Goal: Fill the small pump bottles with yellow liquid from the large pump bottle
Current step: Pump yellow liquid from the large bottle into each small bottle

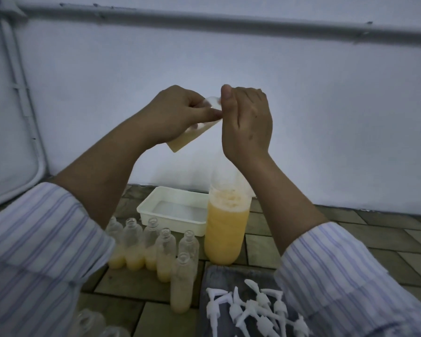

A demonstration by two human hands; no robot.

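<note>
Your left hand (pixel 178 113) curls around a small clear bottle (pixel 192 132), holding it tilted in the air with its base toward you; pale yellow liquid pools in that lower end. Your right hand (pixel 247 122) is closed at the bottle's neck, thumb up, fingers curled, though what it pinches there is hidden behind the hand. Below your hands, on the tiled floor (pixel 265 242), the large bottle (pixel 226 227) stands upright, a see-through plastic cylinder filled most of the way with opaque yellow liquid and topped with froth. Just beside it to the left sits a white rectangular plastic tray (pixel 156 203) with a smooth rim. In front of the tray a cluster of small bottles (pixel 165 254) stands upright with open threaded necks; each is clear and slim, with yellow liquid in roughly the lower part. To the right of them, white plastic pump heads (pixel 255 310) lie in a loose heap on a dark grey cloth (pixel 219 273). Striped shirt sleeves (pixel 34 239) cover both your forearms.
</note>
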